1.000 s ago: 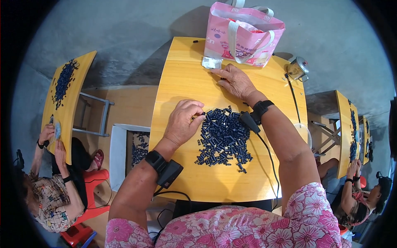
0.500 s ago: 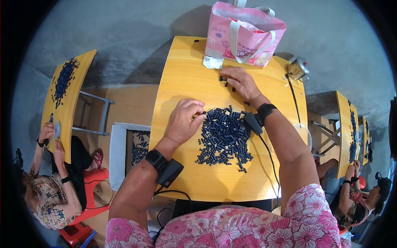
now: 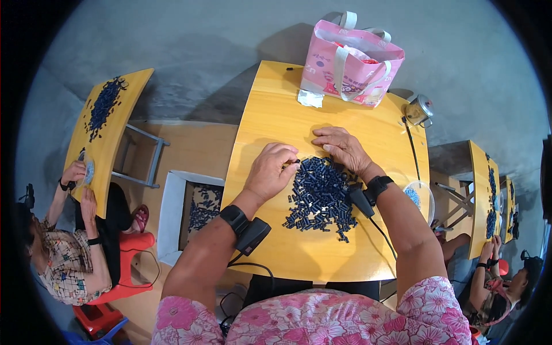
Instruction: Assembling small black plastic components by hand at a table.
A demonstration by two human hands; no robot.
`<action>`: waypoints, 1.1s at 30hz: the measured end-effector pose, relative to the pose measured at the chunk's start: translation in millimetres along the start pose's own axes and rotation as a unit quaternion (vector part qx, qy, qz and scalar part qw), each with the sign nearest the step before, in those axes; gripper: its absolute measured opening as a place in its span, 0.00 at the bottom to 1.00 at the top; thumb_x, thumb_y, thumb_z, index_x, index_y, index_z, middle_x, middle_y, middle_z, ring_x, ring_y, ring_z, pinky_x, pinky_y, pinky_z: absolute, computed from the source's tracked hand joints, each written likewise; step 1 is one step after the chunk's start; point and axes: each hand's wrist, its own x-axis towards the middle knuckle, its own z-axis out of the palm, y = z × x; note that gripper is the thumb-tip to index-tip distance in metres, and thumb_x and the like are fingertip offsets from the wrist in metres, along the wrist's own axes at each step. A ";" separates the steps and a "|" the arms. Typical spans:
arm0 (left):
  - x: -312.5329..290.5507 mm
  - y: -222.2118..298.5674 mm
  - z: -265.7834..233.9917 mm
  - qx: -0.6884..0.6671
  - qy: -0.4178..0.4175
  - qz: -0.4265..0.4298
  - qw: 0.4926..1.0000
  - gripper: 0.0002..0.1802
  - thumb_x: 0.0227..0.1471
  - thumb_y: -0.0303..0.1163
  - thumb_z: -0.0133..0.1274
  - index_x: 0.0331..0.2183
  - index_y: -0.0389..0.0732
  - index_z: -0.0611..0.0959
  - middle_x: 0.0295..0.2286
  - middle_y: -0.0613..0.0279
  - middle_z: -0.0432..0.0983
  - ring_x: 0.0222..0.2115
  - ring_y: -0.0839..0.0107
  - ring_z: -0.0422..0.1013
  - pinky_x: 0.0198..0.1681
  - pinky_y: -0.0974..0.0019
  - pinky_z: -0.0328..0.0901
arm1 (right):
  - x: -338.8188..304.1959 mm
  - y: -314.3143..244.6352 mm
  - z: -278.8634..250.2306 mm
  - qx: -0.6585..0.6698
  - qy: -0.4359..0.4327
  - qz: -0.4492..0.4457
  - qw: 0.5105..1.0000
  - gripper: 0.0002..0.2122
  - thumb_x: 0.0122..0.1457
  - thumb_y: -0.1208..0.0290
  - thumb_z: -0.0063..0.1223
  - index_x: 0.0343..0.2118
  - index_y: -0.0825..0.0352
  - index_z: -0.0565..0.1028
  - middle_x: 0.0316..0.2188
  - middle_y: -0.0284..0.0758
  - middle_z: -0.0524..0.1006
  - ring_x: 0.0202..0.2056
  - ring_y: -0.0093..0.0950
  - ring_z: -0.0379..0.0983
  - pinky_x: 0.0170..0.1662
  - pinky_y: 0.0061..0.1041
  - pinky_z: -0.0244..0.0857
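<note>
A heap of small dark blue-black cylindrical pieces lies on the yellow wooden table. At the heap's upper left edge, my left hand is closed, thumb and forefinger pinching one small dark piece. My right hand rests palm down at the heap's far edge, its fingers stretched out toward the left. Its palm hides part of the heap there. Dark bands with box-shaped devices are strapped to both wrists, and cables run from them.
A pink bag with white handles stands at the back, a crumpled white wrapper before it. A lidded metal cup and a clear tub of blue bits are at the right. A white box sits left. People work at side tables.
My right hand has drawn back toward me, and the loose pieces beneath it have come to the heap. My left hand keeps its pinch. The whole view has shifted slightly.
</note>
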 end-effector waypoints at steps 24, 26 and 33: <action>3.0 -4.8 3.6 -0.021 -0.045 0.033 0.998 0.06 0.50 0.26 0.57 0.30 0.36 0.78 0.43 0.55 0.79 0.46 0.56 0.72 0.49 0.59 0.66 | -51.1 -27.3 12.3 -0.017 0.075 0.057 0.995 0.18 0.61 0.62 0.49 0.50 0.67 0.76 0.52 0.41 0.76 0.57 0.42 0.66 0.63 0.37 0.56; 1.8 -3.2 7.3 -0.028 -0.051 0.041 0.997 0.06 0.50 0.27 0.56 0.31 0.36 0.77 0.44 0.55 0.79 0.46 0.56 0.72 0.50 0.59 0.66 | -52.7 -32.1 13.3 -0.022 0.068 0.041 0.997 0.18 0.61 0.63 0.49 0.50 0.67 0.76 0.52 0.41 0.76 0.57 0.42 0.66 0.63 0.37 0.56; -15.0 18.1 14.7 -0.082 -0.091 0.018 0.992 0.06 0.51 0.27 0.55 0.32 0.36 0.77 0.47 0.53 0.77 0.47 0.55 0.73 0.50 0.61 0.67 | -65.7 -41.1 -2.1 0.045 0.090 0.113 0.989 0.17 0.59 0.65 0.48 0.49 0.65 0.76 0.50 0.40 0.76 0.53 0.42 0.71 0.58 0.36 0.62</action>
